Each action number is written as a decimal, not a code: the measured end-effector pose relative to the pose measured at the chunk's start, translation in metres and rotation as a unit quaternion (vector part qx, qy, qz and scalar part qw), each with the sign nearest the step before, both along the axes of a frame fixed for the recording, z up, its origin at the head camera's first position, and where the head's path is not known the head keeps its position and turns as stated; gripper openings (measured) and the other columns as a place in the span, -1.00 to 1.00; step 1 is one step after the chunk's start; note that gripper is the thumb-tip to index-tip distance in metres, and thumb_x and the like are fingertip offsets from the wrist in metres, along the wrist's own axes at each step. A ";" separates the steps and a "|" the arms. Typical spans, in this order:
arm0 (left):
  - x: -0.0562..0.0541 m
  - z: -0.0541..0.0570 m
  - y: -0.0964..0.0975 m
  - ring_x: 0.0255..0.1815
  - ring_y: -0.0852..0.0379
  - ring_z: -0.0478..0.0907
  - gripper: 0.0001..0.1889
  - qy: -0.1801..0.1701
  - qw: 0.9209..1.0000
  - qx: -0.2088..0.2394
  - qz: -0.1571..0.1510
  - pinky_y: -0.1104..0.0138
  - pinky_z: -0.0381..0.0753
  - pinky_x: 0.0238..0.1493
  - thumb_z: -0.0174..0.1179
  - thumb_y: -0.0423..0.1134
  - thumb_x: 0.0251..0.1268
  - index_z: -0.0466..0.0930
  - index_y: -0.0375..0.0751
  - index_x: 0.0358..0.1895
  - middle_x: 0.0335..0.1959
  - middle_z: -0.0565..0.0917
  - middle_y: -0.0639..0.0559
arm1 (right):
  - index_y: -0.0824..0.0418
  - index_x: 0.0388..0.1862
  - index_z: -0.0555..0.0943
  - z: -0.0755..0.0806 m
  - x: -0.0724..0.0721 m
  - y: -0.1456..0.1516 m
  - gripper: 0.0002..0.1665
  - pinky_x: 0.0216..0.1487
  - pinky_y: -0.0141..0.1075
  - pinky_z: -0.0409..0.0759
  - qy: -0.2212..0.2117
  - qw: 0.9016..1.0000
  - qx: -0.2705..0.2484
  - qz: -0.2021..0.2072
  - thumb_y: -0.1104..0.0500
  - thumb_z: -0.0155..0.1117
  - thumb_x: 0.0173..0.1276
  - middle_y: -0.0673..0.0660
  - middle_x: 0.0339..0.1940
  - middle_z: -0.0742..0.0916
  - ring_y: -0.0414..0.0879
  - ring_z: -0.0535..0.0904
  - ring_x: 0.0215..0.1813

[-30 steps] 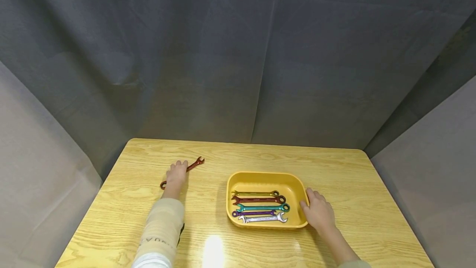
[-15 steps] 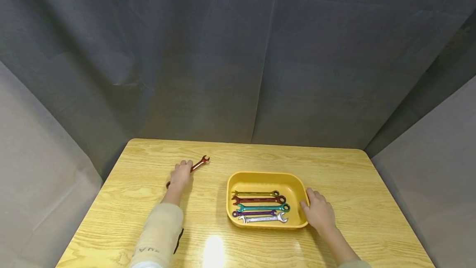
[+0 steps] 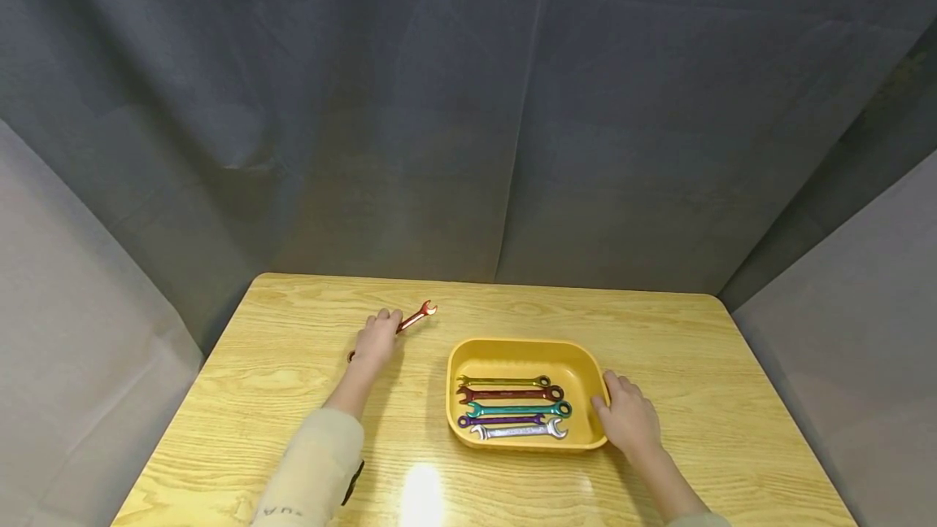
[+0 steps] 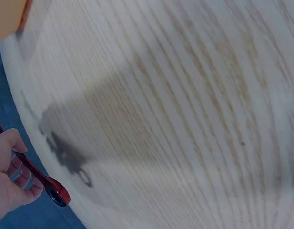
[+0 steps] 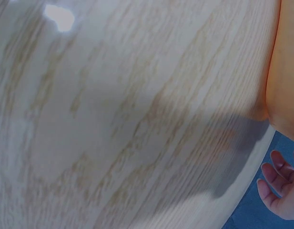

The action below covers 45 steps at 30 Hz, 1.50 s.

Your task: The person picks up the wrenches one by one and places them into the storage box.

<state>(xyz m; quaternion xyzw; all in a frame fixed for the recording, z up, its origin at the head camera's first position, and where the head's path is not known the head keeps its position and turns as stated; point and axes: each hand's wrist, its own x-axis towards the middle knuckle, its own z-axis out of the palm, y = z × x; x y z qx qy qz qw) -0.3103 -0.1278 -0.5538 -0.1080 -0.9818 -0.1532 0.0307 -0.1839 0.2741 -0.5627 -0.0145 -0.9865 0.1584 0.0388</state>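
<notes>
My left hand [image 3: 376, 340] grips a red combination wrench [image 3: 413, 321] around its middle, above the left part of the table. Its open end points to the far right, its ring end toward the near left. In the left wrist view, thumb and fingers pinch the wrench shaft [image 4: 34, 170], and its shadow falls apart from it on the wood. A yellow plastic bin [image 3: 512, 341] stands right of that hand. At the bin's right wall my right hand [image 3: 633, 417] holds the rim, thumb over the inside and fingers outside.
Several wrenches lie side by side in the bin: yellow [image 3: 505, 381], red [image 3: 508, 394], teal [image 3: 520, 409], purple [image 3: 505, 421] and silver [image 3: 520, 430]. Dark grey curtains [image 3: 410, 145] stand behind the wooden table [image 3: 695, 340], with lighter panels at both sides.
My left hand has moved to the right and slightly away with the red wrench, toward the bin. The right hand and the bin stay in place.
</notes>
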 end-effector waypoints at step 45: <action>0.031 0.064 0.106 -0.12 -0.03 0.45 -0.65 0.032 0.985 -0.076 -0.154 0.16 0.55 -0.27 0.21 -0.32 0.11 0.43 -0.06 0.00 -0.10 0.50 -0.03 | 0.34 0.10 0.37 0.003 0.000 -0.002 -0.50 -0.14 0.20 0.40 0.026 1.000 0.012 0.008 0.07 0.05 0.27 0.39 -0.04 0.56 0.31 0.47 -0.04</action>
